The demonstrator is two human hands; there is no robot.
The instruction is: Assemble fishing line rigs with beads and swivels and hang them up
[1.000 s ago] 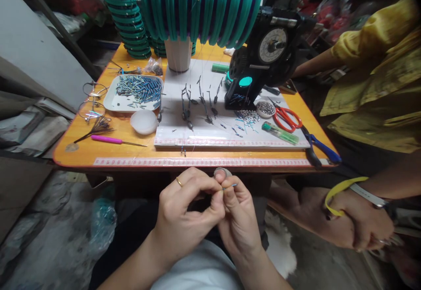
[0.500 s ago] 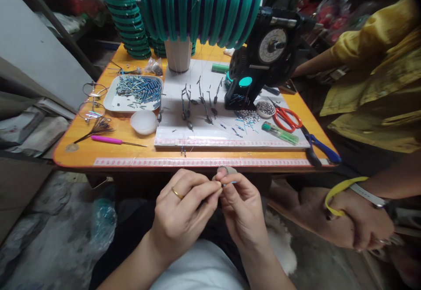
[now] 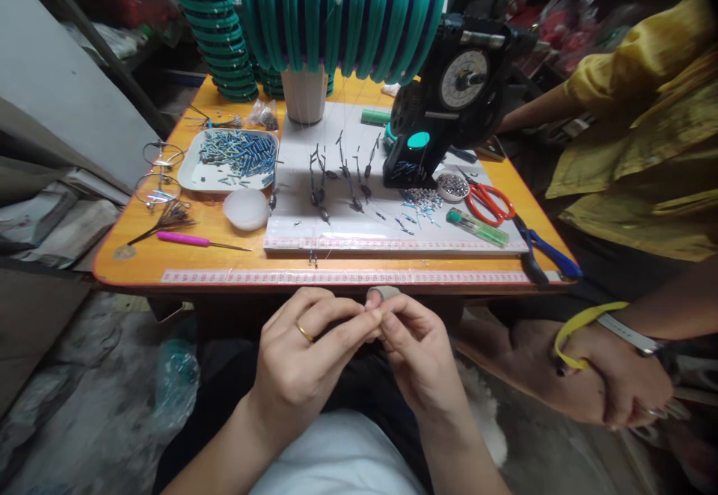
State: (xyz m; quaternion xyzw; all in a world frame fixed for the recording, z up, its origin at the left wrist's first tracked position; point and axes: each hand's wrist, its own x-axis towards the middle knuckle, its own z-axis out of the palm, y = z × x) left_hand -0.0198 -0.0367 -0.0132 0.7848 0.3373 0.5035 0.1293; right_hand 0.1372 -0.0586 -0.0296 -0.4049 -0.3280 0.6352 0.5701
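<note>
Hands: two, low in the centre of the frame, just below the table edge, fingertips touching each other
Left hand: fingers curled, thumb and forefinger pinched shut on a small blue tube; one gold ring on a finger
Right hand: fingers bent, pinching the same small blue tube from the other side; one grey cover on the thumb tip
Table: one orange top across the middle of the frame, with two measuring tapes stuck along its near edge
Tray: one, middle left, heaped with blue tubes too many to count
White bowl: one, just right of the tray
Pink hook tool: one, lying lower left on the table
Scissors: one red pair, middle right
Green lighter: one, just below the scissors
Other person: yellow sleeve upper right; clasped hands lower right
</note>
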